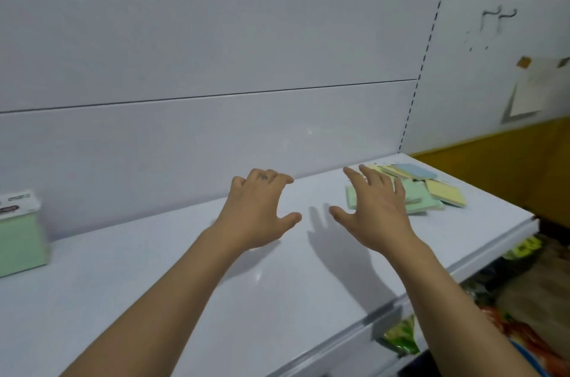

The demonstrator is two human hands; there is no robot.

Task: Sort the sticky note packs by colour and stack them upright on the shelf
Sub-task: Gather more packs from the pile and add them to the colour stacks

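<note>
A loose pile of sticky note packs lies flat at the right end of the white shelf [172, 293]: a green pack [421, 196], a yellow pack [446, 192] and a blue pack [415, 171] among them. At the far left edge, a green pack [20, 238] stands upright. My left hand [262, 207] hovers over the middle of the shelf, fingers spread, holding nothing. My right hand [374, 207] is beside it, fingers apart and empty, partly covering the left edge of the pile.
The white back panel [216, 37] rises behind the shelf. A slotted upright [427, 53] marks its right end. Paper notes [529, 90] hang on the wall beyond. Colourful packaged goods [407, 336] lie on a lower level at bottom right.
</note>
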